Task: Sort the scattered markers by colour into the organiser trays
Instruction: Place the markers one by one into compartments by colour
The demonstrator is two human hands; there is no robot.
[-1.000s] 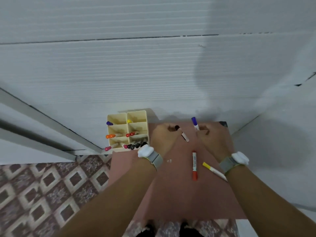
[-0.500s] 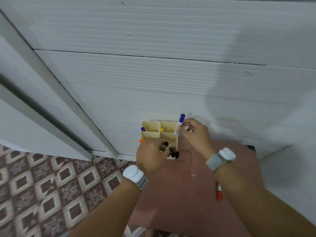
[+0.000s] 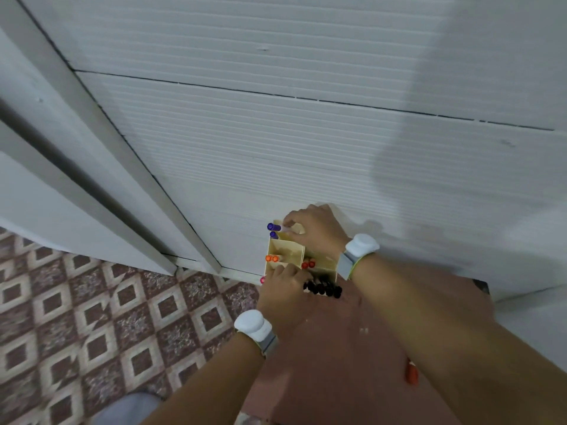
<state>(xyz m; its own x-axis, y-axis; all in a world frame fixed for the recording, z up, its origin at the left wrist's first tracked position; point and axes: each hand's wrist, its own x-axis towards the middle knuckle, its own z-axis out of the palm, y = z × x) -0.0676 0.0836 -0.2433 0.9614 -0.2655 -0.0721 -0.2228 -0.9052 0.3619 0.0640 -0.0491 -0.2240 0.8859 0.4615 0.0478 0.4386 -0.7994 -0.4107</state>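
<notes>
A cream organiser [image 3: 287, 251] with several compartments stands at the table's far left corner against the wall. My right hand [image 3: 313, 228] pinches a purple marker [image 3: 273, 226] over the far left compartment, just above another purple marker [image 3: 274, 234]. My left hand [image 3: 283, 294] rests at the near side of the organiser, fingers curled beside several black markers [image 3: 323, 289]; whether it still grips one is hidden. Orange markers [image 3: 272, 258] and red markers [image 3: 308, 264] sit in the middle compartments. A pink cap [image 3: 263, 280] shows at the near left.
A red marker [image 3: 411, 374] lies loose on the reddish table [image 3: 352, 348], half hidden under my right forearm. White ribbed wall panels [image 3: 306, 133] rise directly behind the organiser. Patterned floor tiles [image 3: 107, 317] lie to the left.
My right hand carried the purple marker left, from over the far right compartment to the far left one. My left hand stayed at the black markers. The camera swung further left.
</notes>
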